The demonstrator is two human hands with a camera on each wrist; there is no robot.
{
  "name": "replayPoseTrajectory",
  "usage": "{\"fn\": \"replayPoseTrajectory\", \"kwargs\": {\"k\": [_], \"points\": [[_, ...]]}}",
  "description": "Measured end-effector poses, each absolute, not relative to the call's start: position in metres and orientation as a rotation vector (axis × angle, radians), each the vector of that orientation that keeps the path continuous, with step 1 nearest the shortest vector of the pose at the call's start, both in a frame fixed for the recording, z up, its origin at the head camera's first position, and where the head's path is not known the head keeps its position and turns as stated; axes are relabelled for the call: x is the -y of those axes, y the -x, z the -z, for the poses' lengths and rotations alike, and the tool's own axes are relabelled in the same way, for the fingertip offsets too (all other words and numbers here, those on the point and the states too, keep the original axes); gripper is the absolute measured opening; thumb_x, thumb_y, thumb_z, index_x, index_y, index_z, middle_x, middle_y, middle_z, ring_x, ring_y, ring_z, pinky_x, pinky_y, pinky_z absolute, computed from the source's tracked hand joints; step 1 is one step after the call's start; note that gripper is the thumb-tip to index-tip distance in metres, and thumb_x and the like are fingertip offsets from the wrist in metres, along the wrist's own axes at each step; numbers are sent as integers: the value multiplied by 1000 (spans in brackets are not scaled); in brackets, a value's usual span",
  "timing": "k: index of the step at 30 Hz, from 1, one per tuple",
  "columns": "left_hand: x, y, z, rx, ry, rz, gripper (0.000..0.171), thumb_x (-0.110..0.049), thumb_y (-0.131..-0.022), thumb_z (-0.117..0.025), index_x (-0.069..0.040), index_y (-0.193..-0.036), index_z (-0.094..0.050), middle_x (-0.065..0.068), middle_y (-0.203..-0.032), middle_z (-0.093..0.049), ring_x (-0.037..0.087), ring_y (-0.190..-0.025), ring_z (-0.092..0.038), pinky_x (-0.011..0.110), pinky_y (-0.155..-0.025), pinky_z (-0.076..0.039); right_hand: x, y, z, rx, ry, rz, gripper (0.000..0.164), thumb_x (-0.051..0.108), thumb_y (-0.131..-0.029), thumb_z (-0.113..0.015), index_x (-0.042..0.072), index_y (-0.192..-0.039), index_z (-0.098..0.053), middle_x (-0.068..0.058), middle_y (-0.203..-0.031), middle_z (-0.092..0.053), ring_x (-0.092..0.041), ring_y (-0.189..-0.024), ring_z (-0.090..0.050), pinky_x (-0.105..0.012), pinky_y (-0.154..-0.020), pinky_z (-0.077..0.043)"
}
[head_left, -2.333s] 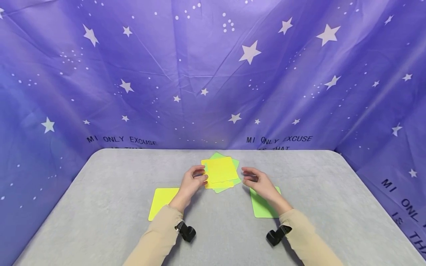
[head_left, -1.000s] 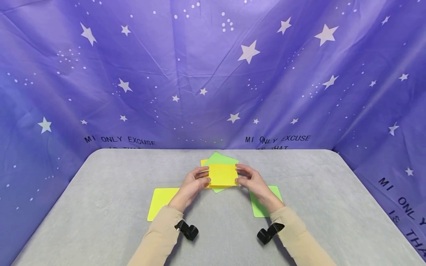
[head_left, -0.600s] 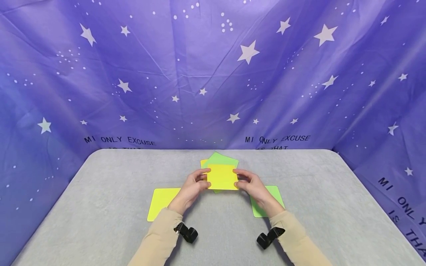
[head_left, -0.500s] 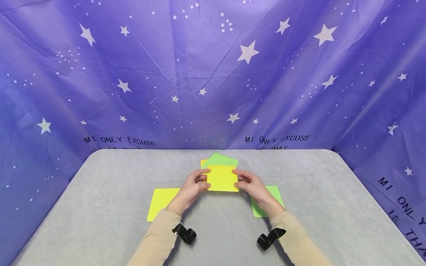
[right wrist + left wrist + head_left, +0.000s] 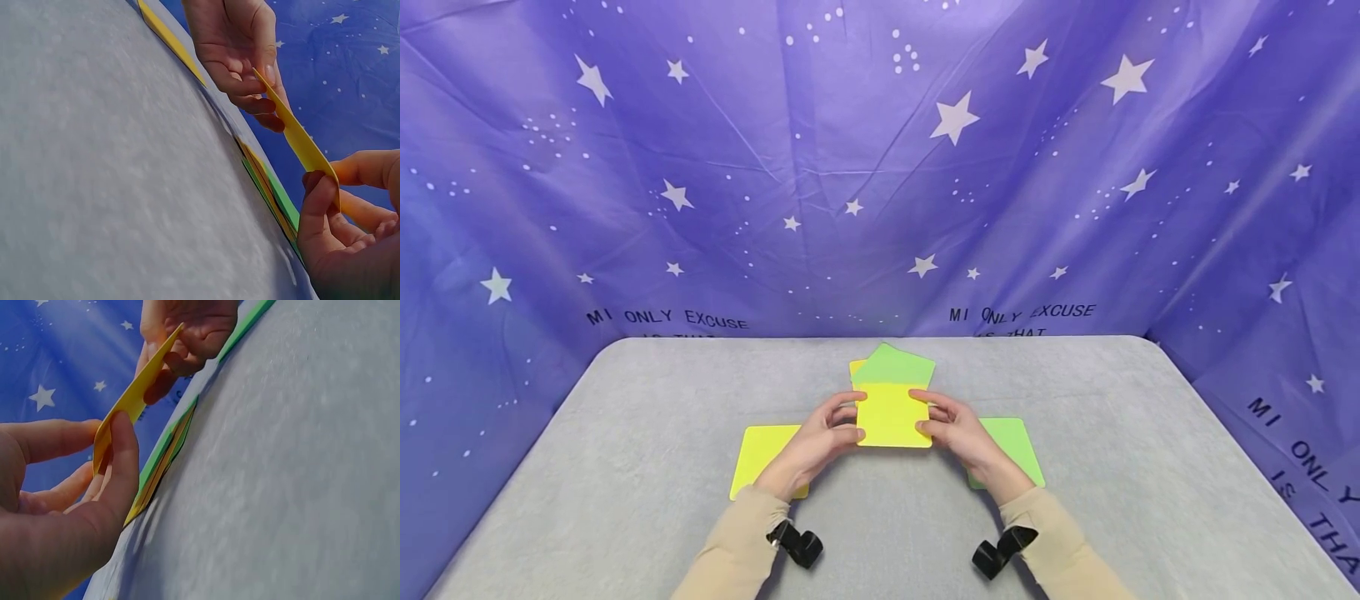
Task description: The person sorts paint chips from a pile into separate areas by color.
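A yellow square card (image 5: 893,415) with rounded corners is held up in front of me, tilted above the table. Its left edge is pinched between thumb and fingers of my left hand (image 5: 812,440). My right hand (image 5: 961,435) pinches the right edge the same way. Both wrist views show this thin yellow card (image 5: 132,400) raised off the surface. Partly hidden behind it lies a loose pile of green and yellow cards, a green card (image 5: 895,365) uppermost. The layered pile (image 5: 270,184) also shows edge-on in the right wrist view.
On the grey table (image 5: 662,400), another yellow card (image 5: 760,454) lies at left, partly under my left forearm. A green card (image 5: 1017,446) lies at right, partly covered by my right hand and wrist. A purple star-printed cloth (image 5: 850,167) hangs behind the table.
My right hand came in from the right and took the top yellow card's edge. Both hands lifted the card off the pile and brought it nearer to me, uncovering more of the green card.
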State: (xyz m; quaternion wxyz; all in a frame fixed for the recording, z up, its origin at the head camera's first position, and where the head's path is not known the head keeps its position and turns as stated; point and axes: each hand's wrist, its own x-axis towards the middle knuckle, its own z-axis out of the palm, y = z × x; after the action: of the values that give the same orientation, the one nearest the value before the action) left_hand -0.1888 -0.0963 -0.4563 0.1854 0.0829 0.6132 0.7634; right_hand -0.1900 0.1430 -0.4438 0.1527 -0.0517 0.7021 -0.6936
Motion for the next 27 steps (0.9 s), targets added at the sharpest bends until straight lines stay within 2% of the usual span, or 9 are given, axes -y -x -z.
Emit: {"fn": "replayPoseTrajectory", "kwargs": {"k": [3, 11, 19, 27], "points": [[104, 187, 457, -1713, -236, -2148, 61, 8, -84, -59, 2, -141, -38, 15, -117, -53, 16, -89, -57, 34, -81, -51, -138, 188, 444, -1968, 197, 2011, 56, -5, -86, -59, -5, -140, -44, -13, -111, -61, -11, -80, -55, -22, -65, -46], [124, 182, 457, -1705, -247, -2102, 67, 9, -85, -59, -2, -145, -32, 16, -123, -50, 16, -88, -60, 33, -80, -52, -121, 184, 445, -1956, 221, 2000, 55, -5, -86, -58, -3, -140, -45, -15, -113, -60, -13, -81, -56, -23, -63, -46], [137, 176, 459, -1813, -163, -2111, 57, 4, -87, -62, 2, -139, -40, 14, -115, -58, 19, -90, -59, 31, -76, -52, -101, 180, 445, -1995, 233, 1971, 54, -4, -85, -60, -2, -137, -49, -14, -108, -61, -13, -73, -54, -23, -59, -45], [156, 166, 457, -1912, -93, -2075, 55, 3, -86, -64, 1, -137, -44, 18, -117, -59, 22, -94, -60, 34, -81, -53, -80, 176, 444, -2024, 318, 1938, 54, -6, -82, -60, -4, -135, -50, -11, -95, -59, -11, -67, -51, -22, -59, -44]]}}
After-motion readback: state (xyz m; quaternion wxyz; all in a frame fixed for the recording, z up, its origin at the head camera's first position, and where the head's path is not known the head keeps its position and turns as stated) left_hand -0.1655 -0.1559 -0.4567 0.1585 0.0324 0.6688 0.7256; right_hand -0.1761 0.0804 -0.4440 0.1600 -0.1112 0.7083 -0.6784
